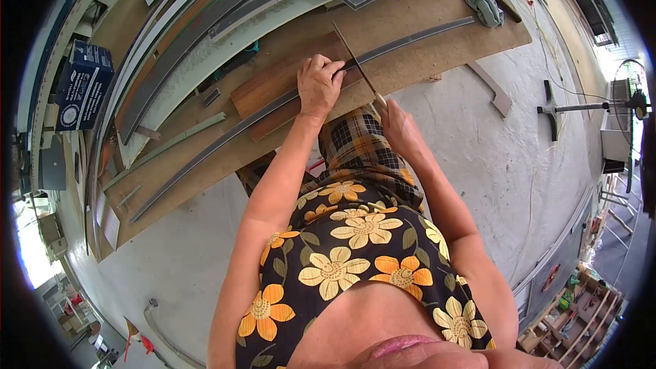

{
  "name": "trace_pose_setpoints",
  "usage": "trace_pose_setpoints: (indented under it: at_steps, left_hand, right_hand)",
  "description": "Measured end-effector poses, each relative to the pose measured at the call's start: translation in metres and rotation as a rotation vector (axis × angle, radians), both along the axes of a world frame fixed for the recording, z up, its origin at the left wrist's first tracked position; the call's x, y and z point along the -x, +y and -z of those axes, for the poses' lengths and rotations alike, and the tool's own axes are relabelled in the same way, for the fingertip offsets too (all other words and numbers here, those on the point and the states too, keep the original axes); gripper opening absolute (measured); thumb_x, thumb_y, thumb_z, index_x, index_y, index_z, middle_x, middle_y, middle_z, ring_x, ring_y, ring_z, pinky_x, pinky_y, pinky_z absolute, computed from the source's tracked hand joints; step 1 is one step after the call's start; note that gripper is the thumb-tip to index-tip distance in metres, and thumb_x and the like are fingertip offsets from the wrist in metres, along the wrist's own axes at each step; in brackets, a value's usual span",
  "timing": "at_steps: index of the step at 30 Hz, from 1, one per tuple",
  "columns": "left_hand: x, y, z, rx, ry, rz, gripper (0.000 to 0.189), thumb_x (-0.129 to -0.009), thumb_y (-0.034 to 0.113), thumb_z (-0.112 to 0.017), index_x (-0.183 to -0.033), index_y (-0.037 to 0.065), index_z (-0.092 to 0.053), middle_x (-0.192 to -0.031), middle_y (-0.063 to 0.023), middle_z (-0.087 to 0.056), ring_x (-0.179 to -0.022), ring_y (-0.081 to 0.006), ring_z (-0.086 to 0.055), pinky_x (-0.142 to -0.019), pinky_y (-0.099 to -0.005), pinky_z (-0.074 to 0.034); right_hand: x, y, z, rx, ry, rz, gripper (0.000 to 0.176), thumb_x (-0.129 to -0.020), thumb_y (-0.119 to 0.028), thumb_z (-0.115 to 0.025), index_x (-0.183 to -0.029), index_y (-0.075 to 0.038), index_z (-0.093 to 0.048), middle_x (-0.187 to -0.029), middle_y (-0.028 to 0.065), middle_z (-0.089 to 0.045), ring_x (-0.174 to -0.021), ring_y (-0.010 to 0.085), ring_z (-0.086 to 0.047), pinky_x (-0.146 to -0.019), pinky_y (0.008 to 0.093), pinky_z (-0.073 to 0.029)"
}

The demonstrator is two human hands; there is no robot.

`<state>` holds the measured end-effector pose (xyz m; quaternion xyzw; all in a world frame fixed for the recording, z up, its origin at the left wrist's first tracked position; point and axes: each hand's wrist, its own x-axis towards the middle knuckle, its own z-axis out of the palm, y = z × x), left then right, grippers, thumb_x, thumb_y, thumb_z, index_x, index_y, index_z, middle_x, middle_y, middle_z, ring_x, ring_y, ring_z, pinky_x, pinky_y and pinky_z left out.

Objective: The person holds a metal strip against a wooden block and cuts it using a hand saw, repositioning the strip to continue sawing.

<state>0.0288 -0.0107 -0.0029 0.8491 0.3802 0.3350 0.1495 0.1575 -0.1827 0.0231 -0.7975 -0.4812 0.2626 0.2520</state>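
Head view: left hand [319, 85], fingers curled, clamps the grey strip [417, 38] onto a brown plank [270, 92] at upper centre. Right hand [398, 128] grips the hand saw [347, 44]. Fibreboard sheet [444, 51] lies on the concrete floor [492, 164]; pedestal fan [632, 106] at far right.

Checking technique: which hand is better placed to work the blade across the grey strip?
Likely right: the right hand grips the blade at its handle end, while the left hand presses the grey strip onto the wooden board.
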Motion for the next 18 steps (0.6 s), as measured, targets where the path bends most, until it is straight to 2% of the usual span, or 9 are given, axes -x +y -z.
trace_pose_setpoints:
  at_steps: [5,12,13,15,17,18]
  left_hand:
    - [0.001,0.0,0.0,0.006,0.006,-0.002,0.02,-0.078,0.019,-0.079,-0.098,0.015,-0.078,-0.092,-0.0017,-0.06,-0.093,-0.0253,-0.057,-0.083,-0.0416,-0.047]
    - [0.0,0.002,0.005,-0.038,0.006,0.013,0.02,-0.078,0.021,-0.078,-0.098,0.02,-0.077,-0.093,0.0,-0.059,-0.095,-0.0239,-0.057,-0.083,-0.0429,-0.047]
    - [0.001,0.003,0.005,-0.054,-0.007,0.027,0.02,-0.078,0.021,-0.077,-0.099,0.02,-0.077,-0.093,-0.0001,-0.059,-0.095,-0.024,-0.057,-0.083,-0.043,-0.047]
    - [0.002,0.003,0.008,-0.063,0.028,0.047,0.025,-0.078,0.021,-0.077,-0.103,0.021,-0.076,-0.098,-0.0019,-0.059,-0.097,-0.0261,-0.056,-0.084,-0.0436,-0.047]
    - [0.005,0.006,0.009,-0.099,0.056,0.074,0.029,-0.077,0.021,-0.077,-0.106,0.021,-0.075,-0.101,-0.003,-0.058,-0.099,-0.0273,-0.055,-0.086,-0.0437,-0.047]
    - [0.007,0.007,0.009,-0.04,0.1,0.095,0.034,-0.079,0.02,-0.077,-0.112,0.023,-0.074,-0.104,-0.0037,-0.058,-0.102,-0.027,-0.054,-0.089,-0.0458,-0.046]
  right_hand:
    - [0.0,0.023,-0.004,-0.011,0.006,0.027,0.023,-0.102,-0.023,-0.048,-0.1,0.0,-0.046,-0.084,0.0341,-0.06,-0.085,0.0554,-0.056,-0.069,0.0603,-0.042]
    - [0.006,-0.024,-0.005,0.047,0.058,0.054,0.02,-0.103,-0.023,-0.047,-0.107,-0.003,-0.049,-0.086,0.0333,-0.061,-0.086,0.053,-0.058,-0.07,0.0578,-0.043]
    - [0.007,-0.028,-0.004,-0.006,0.061,0.073,0.021,-0.103,-0.023,-0.048,-0.108,-0.003,-0.048,-0.086,0.0331,-0.061,-0.084,0.0531,-0.058,-0.07,0.0585,-0.044]
    - [0.009,-0.032,0.004,-0.126,0.067,0.105,0.023,-0.101,-0.024,-0.05,-0.109,-0.003,-0.046,-0.084,0.0326,-0.063,-0.081,0.0533,-0.06,-0.069,0.0598,-0.045]
    - [0.007,-0.037,0.015,-0.117,0.057,0.125,0.024,-0.101,-0.026,-0.05,-0.11,-0.004,-0.047,-0.086,0.0326,-0.063,-0.083,0.0525,-0.06,-0.071,0.0599,-0.046]
    - [0.006,-0.043,0.022,-0.111,0.053,0.135,0.024,-0.101,-0.027,-0.051,-0.11,-0.004,-0.048,-0.086,0.0325,-0.063,-0.083,0.0521,-0.061,-0.073,0.0599,-0.046]
